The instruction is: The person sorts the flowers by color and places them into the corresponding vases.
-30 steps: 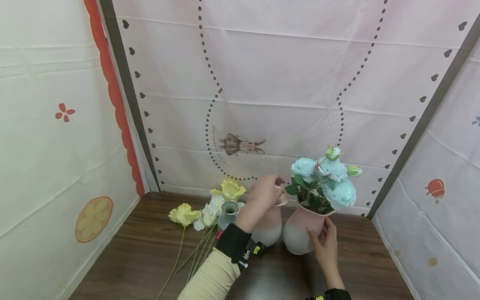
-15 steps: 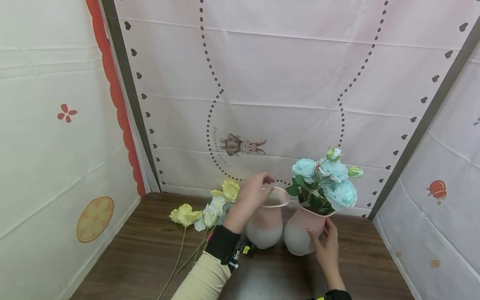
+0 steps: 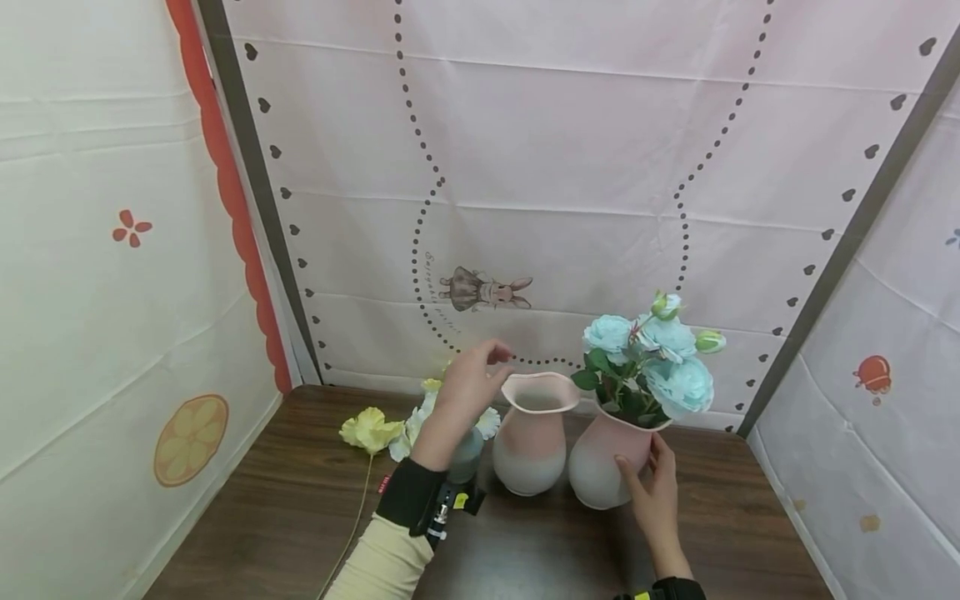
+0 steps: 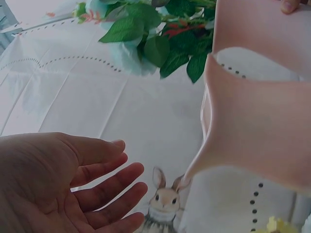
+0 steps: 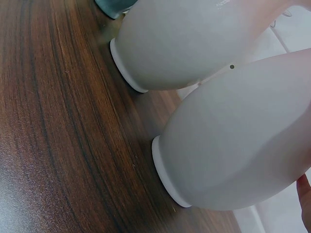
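My right hand (image 3: 654,492) holds the side of a pink-and-grey vase (image 3: 602,471), thumb at the front and fingers round the right side. Light-blue artificial roses (image 3: 678,387) with green leaves stand in that vase. My left hand (image 3: 467,385) is in the air left of a second pink-and-grey vase (image 3: 529,457), its fingers loosely bent and holding nothing. In the left wrist view, the left palm (image 4: 43,179) is apart from the pink vase rim (image 4: 208,111). Below the left hand, a small blue-grey vase (image 3: 467,458) is partly hidden by the forearm.
A long-stemmed yellow flower (image 3: 371,430) lies on the brown wooden table (image 3: 285,492) at the left. White flowers (image 3: 405,437) lie beside it, partly covered by the left arm. Behind the table hangs a printed white cloth (image 3: 555,208), with more cloth at both sides.
My left hand has moved left, from over the middle vase to beyond its left side, uncovering that vase's rim. The right hand and its vase have stayed put.
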`<state>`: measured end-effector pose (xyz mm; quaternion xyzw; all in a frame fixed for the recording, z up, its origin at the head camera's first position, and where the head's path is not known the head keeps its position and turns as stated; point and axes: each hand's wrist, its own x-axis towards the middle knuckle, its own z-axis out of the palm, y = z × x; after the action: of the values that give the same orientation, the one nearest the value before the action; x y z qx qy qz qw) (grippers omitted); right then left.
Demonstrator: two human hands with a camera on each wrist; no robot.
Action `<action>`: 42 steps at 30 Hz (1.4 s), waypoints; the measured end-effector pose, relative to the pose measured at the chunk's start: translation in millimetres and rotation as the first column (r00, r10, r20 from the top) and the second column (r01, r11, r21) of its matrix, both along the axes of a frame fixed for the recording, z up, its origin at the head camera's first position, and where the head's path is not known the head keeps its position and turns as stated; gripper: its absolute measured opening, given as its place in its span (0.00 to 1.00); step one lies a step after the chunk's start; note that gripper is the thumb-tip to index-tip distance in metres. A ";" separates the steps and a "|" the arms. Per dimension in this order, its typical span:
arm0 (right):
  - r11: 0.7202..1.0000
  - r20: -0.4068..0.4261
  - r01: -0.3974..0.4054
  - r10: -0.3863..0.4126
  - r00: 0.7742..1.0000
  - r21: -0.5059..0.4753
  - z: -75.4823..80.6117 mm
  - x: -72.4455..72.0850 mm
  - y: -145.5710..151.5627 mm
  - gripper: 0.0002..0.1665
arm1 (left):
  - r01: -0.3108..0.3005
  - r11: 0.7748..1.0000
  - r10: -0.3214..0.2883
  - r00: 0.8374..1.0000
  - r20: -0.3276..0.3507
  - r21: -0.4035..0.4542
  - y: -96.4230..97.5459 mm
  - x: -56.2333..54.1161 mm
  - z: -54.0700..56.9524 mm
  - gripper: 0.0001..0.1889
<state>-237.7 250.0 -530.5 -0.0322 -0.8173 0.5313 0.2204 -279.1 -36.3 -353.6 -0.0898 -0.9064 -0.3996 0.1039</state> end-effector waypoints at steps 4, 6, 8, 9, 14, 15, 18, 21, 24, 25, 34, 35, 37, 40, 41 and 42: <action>1.000 0.005 0.007 -0.007 1.000 -0.002 0.2 -0.1 1.2 0.44 | -0.019 1.000 0.019 1.000 0.007 0.006 -14.4 1.6 -1.6 0.13; 1.000 0.009 0.003 -0.003 1.000 -0.003 0.1 -0.2 1.1 0.44 | -0.027 1.000 0.027 0.999 0.018 0.014 -22.7 3.1 -2.6 0.14; 1.000 0.007 -0.001 0.001 1.000 -0.006 -0.1 -0.4 1.0 0.44 | -0.035 0.999 0.035 0.999 0.022 0.012 -31.2 4.4 -3.9 0.15; 1.000 0.007 -0.003 0.003 1.000 -0.004 -0.2 -0.6 1.0 0.44 | -0.038 0.999 0.038 0.999 0.027 0.012 -35.5 5.1 -4.8 0.15; 1.000 -0.004 -0.007 0.007 1.000 0.008 -0.5 -2.3 2.1 0.44 | -0.068 0.997 0.066 0.997 0.038 0.027 -56.4 6.9 -12.0 0.16; 1.000 -0.007 -0.008 0.008 1.000 0.010 -0.5 -2.6 2.3 0.44 | -0.073 0.997 0.072 0.997 0.041 0.035 -60.7 7.6 -13.8 0.16; 1.000 -0.009 -0.006 0.006 1.000 0.009 -0.7 -3.0 2.7 0.44 | -0.092 0.995 0.091 0.995 0.033 0.041 -73.0 9.3 -20.2 0.16; 1.000 -0.005 -0.003 0.003 1.000 0.006 -1.2 -2.7 2.6 0.44 | -0.109 0.994 0.108 0.994 0.022 0.033 -85.0 9.7 -26.8 0.15; 1.000 0.002 -0.002 0.002 1.000 0.001 -1.2 -2.1 2.0 0.44 | -0.129 0.991 0.129 0.992 0.010 0.014 -96.0 8.2 -34.4 0.15; 1.000 0.002 -0.002 0.002 1.000 0.001 -1.0 -2.0 2.0 0.44 | -0.141 0.990 0.141 0.990 0.009 0.006 -99.2 7.9 -37.1 0.15; 1.000 -0.001 0.003 -0.003 1.000 0.005 -1.1 -3.1 2.4 0.44 | -0.212 0.977 0.213 0.975 0.056 -0.034 -121.4 10.8 -63.9 0.15; 1.000 0.000 0.004 -0.004 1.000 0.005 -1.2 -3.2 2.5 0.44 | -0.217 0.975 0.219 0.974 0.061 -0.037 -123.4 10.9 -67.6 0.14; 1.000 -0.001 0.005 -0.005 1.000 0.006 -1.2 -3.4 2.7 0.44 | -0.226 0.973 0.228 0.971 0.068 -0.043 -127.0 11.6 -74.6 0.14; 1.000 -0.001 0.003 -0.003 1.000 0.004 -1.2 -3.3 2.5 0.44 | -0.239 0.969 0.244 0.966 0.089 -0.060 -133.0 12.2 -85.5 0.13; 1.000 0.000 0.003 -0.003 1.000 0.006 -1.3 -3.2 2.4 0.44 | -0.238 0.969 0.244 0.965 0.101 -0.066 -135.3 12.4 -88.8 0.14; 1.000 0.000 0.002 -0.002 1.000 0.007 -1.2 -3.2 2.3 0.44 | -0.242 0.968 0.249 0.962 0.114 -0.072 -137.7 12.8 -92.0 0.14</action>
<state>-240.9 252.3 -531.7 -0.0321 -0.8191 0.5285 0.2210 -266.2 -174.0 -445.7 0.0452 -0.9262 -0.3621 0.0942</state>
